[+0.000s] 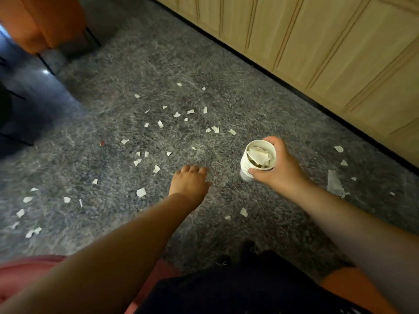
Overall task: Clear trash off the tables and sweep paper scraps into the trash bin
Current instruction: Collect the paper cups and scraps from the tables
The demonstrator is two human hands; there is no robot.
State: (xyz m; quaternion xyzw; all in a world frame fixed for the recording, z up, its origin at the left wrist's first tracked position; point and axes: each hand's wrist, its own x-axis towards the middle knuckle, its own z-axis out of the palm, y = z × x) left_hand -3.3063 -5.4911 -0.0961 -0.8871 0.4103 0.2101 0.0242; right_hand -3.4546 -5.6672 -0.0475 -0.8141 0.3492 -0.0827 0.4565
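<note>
Head view:
Right hand (280, 168): fingers and thumb curled round a white paper cup (257, 160), held upright above the floor.
Cup contents: torn paper pieces inside.
Left hand (190, 181): reaching down over the carpet (113, 87), fingers together and bent downward; whether they hold a scrap I cannot tell.
Paper scraps (141, 192): scattered over the grey carpet, mostly ahead and left of the hands.
Larger scrap (335, 183): right of the cup hand.
Wall (328, 41): wood panelling at upper right.
Chair (43, 21): orange, upper left corner.
</note>
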